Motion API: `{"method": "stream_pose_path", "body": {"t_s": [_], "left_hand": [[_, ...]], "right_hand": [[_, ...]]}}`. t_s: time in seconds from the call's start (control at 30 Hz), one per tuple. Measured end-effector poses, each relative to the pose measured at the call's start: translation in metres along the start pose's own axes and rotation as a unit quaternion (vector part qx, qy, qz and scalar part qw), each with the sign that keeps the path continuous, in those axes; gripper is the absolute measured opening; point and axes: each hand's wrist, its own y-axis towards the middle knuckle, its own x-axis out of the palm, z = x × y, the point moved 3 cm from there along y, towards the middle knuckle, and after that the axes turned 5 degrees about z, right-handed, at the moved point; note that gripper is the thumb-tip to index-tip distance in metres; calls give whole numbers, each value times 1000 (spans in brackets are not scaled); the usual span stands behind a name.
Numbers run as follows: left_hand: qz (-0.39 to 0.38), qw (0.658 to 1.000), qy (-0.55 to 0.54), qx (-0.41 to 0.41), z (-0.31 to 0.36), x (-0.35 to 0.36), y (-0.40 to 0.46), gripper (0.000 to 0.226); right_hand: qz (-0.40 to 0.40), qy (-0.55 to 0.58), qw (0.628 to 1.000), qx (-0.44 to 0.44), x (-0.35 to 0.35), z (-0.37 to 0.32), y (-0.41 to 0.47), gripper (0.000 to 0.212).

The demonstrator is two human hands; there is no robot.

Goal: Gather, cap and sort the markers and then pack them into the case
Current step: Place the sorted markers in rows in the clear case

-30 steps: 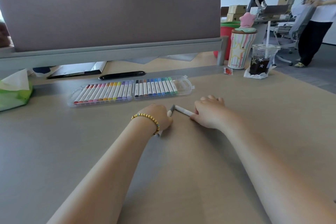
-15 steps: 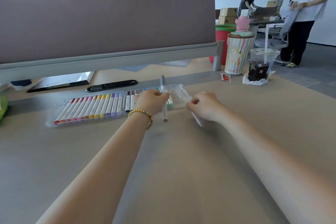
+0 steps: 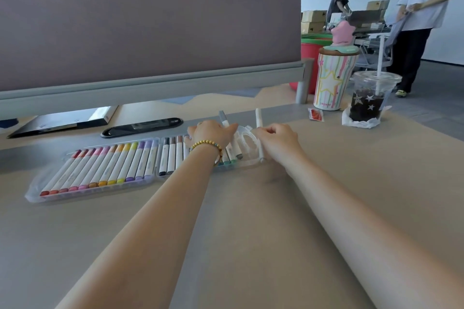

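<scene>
A clear plastic marker case (image 3: 37,195) lies open on the desk, its two halves filled with rows of capped markers (image 3: 105,168) running from red to purple, then black, brown and greens. My left hand (image 3: 213,133) hovers over the case's right half and grips a grey-capped marker (image 3: 224,120) that stands nearly upright. My right hand (image 3: 276,140) is at the case's right end and pinches a white marker (image 3: 258,120), also held close to upright. My left hand hides several markers of the right half.
A grey divider panel (image 3: 150,32) rises behind the desk. A black clipboard (image 3: 62,123) and a black cable cover (image 3: 143,126) lie beyond the case. A striped tumbler (image 3: 331,80), an iced drink cup (image 3: 369,98) and a red packet (image 3: 315,115) stand at the right. People stand beyond.
Both hands have moved forward from the bare desk to the case's right end, each carrying its marker. The markers went from lying low to pointing up.
</scene>
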Motion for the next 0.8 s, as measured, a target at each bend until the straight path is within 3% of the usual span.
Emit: {"method": "stream_pose_path", "body": {"t_s": [0.2,0.4,0.63,0.8], "left_hand": [[30,990,137,4,-4,27,1,61],[12,992,125,25,-6,28,6,63],[7,995,84,49,2,22,8,49],[-19,988,77,129,-3,23,1,60]], "right_hand": [[2,-2,1000,-1,8,2,16,35],[-1,-25,999,-24,8,5,11,34],[33,12,999,-17,-1,3,8,36],[33,19,999,-9,-2,4,10,33]]}}
